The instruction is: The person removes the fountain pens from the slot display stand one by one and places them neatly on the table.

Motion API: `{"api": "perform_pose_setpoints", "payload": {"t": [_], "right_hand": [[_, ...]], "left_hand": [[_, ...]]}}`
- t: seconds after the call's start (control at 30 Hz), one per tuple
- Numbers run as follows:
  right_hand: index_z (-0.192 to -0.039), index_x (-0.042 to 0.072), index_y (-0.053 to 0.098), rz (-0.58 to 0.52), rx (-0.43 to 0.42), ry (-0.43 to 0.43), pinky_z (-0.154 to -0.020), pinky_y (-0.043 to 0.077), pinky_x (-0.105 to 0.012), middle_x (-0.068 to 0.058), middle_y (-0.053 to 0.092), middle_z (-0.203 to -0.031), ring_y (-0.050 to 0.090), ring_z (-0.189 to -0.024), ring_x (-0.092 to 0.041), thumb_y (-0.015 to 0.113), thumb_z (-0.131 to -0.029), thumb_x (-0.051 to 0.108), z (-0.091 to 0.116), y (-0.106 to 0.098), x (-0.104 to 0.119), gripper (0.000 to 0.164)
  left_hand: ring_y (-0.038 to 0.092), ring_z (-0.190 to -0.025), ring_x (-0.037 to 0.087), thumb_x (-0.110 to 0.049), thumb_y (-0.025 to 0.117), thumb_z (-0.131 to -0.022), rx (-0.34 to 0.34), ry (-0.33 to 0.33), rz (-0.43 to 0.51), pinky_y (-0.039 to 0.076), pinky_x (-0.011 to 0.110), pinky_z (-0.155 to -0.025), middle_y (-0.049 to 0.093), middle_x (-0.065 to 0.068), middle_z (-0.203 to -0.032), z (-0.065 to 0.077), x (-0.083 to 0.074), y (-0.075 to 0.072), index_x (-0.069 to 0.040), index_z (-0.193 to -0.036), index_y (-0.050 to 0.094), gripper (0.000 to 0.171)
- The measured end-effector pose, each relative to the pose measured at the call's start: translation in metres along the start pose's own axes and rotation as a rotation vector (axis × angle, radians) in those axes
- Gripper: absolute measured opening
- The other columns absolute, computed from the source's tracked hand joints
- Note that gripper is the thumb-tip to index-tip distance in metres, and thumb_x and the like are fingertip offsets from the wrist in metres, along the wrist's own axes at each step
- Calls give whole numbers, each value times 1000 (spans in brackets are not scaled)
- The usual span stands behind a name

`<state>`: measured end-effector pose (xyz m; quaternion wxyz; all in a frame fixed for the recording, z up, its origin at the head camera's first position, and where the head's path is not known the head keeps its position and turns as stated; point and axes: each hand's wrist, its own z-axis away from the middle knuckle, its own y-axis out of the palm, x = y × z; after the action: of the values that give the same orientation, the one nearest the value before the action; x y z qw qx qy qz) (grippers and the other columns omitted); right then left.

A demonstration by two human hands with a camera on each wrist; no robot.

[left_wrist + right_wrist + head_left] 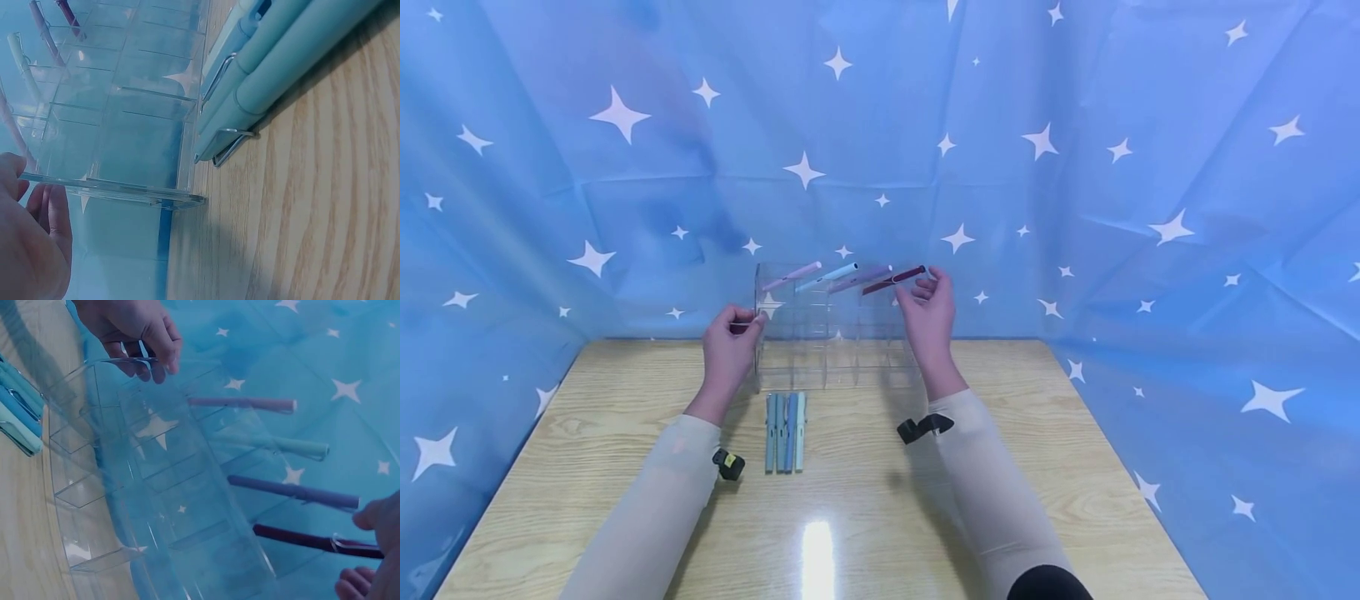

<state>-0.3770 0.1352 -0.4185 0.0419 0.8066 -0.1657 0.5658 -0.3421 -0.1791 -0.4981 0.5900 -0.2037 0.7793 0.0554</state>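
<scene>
A clear acrylic pen rack [842,367] stands at the back of the table. My left hand [730,342] pinches its left side wall between thumb and fingers, also seen from the left hand [31,244] in the left wrist view. Several pens lean in the top row: a pink pen [792,276], a light blue pen [826,277], a purple pen [861,279] and a dark red pen [893,281]. Around the upper end of the dark red pen is my right hand [931,317], thumb and fingers apart, with gaps beside the pen in the right wrist view.
Several blue and green pens [785,433] lie side by side on the wooden table [865,500], in front of the rack's left part. Behind the rack hangs a blue curtain with white stars [880,167]. The rack's lower rows show bare compartments.
</scene>
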Motion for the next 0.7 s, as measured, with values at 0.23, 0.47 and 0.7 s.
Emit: {"api": "perform_pose_setpoints", "payload": {"t": [0.23, 0.47, 0.7], "right_hand": [[-160, 2, 43, 44, -15, -2, -92, 64, -45, -18, 67, -133, 70, -114, -30, 82, -103, 18, -11, 10, -1, 71], [-159, 1, 43, 74, -19, -5, -92, 64, -43, -20, 68, -129, 72, -114, -31, 83, -101, 11, -18, 19, -3, 71], [-157, 1, 46, 161, -17, -24, -91, 64, -43, -20, 67, -130, 73, -112, -32, 82, -102, 11, -22, 23, -5, 67]], "left_hand": [[65, -99, 23, -19, 77, -106, 4, 2, 4, 56, 21, -76, 72, 16, -111, 0, -1, 0, -1, -111, 69, 20], [65, -98, 22, -17, 77, -106, 5, -5, 11, 56, 20, -77, 72, 16, -111, 1, -2, 0, 0, -111, 68, 20], [65, -97, 23, -15, 77, -106, 5, -6, 14, 56, 19, -75, 71, 16, -110, 0, 0, 0, 0, -111, 68, 18]]}}
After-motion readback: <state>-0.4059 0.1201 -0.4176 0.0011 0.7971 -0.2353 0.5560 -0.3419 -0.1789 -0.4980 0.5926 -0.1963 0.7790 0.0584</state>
